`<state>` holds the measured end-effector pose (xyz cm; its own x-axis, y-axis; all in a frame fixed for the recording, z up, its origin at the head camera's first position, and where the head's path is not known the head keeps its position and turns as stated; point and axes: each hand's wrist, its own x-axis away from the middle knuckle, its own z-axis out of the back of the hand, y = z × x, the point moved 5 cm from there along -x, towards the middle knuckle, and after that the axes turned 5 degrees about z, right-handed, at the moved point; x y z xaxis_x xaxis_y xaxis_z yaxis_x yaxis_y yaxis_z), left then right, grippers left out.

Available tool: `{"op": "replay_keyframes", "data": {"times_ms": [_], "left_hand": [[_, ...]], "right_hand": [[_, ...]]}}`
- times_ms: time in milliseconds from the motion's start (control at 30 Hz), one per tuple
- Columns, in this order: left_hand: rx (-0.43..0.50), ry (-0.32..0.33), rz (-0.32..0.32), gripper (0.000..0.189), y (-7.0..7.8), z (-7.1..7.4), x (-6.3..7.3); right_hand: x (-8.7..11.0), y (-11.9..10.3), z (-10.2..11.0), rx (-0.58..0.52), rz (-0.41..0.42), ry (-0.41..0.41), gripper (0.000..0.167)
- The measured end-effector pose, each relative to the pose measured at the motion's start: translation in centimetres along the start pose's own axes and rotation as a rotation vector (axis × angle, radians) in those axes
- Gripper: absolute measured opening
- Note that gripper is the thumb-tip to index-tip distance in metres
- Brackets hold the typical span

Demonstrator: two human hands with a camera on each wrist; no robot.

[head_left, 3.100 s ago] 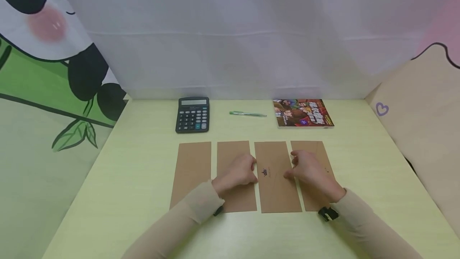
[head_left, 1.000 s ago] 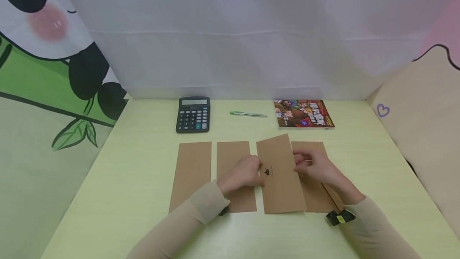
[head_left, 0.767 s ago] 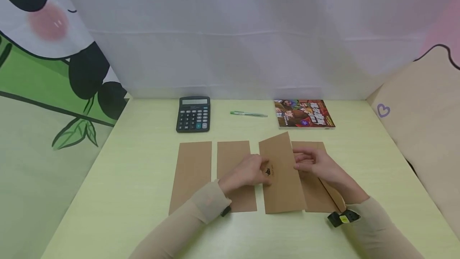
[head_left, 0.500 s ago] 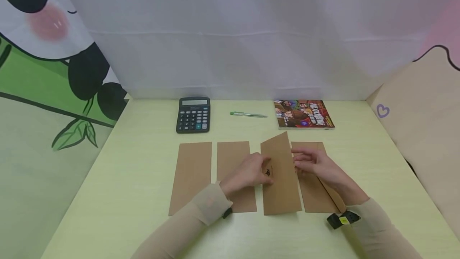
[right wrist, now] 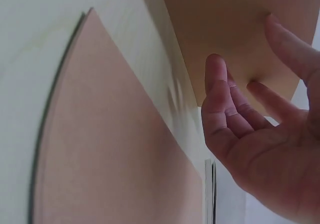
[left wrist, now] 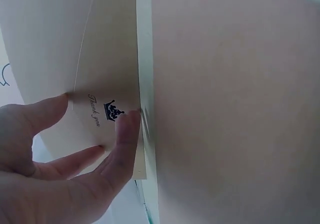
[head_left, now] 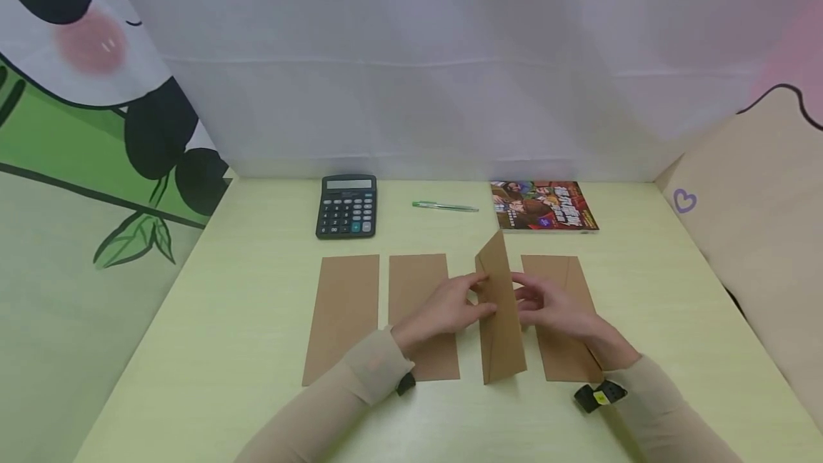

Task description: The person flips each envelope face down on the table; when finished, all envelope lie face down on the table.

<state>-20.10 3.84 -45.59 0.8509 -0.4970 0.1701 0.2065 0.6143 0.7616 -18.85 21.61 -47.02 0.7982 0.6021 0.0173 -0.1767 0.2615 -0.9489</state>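
A brown paper envelope [head_left: 503,327] stands turned up on a long edge between my two hands. My left hand [head_left: 444,306] holds its flap side with the thumb and fingertips. In the left wrist view, a crown and "Thank you" are printed on that envelope [left wrist: 45,48]. From the other side my right hand [head_left: 558,314] holds it. In the right wrist view, the thumb and a fingertip press into the plain face of the envelope [right wrist: 225,18], and the other fingers are bent. Flat envelopes lie at far left [head_left: 343,306], under the left forearm [head_left: 416,277] and under the right hand [head_left: 566,270].
Along the back of the table [head_left: 212,320] lie a black calculator [head_left: 346,207], a green pen [head_left: 445,206] and a colourful book [head_left: 543,206]. A white cloth [head_left: 418,91] hangs behind them. Painted panels stand at both sides.
The third envelope has gone from lying flat to tilted, then nearly upright, its printed face turned left. My right hand has shifted left with it; the left hand has moved slightly right.
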Motion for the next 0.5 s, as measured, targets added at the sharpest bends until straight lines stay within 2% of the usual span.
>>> {"op": "replay_keyframes", "data": {"times_ms": [100, 267, 500], "left_hand": [[0.056, -0.013, 0.017, 0.06, -0.18, -0.19, -0.05], [0.094, -0.023, 0.023, 0.058, 0.09, -0.29, 0.06], [0.138, -0.014, 0.017, 0.056, 0.78, -0.24, 0.22]], "right_hand": [[-0.16, 0.0, -0.36, 0.046, -0.034, -0.006, 0.07], [-0.13, -0.57, -0.65, 0.106, -0.062, -0.006, 0.071], [0.06, -0.77, -0.72, 0.044, -0.059, -0.008, 0.073]]}}
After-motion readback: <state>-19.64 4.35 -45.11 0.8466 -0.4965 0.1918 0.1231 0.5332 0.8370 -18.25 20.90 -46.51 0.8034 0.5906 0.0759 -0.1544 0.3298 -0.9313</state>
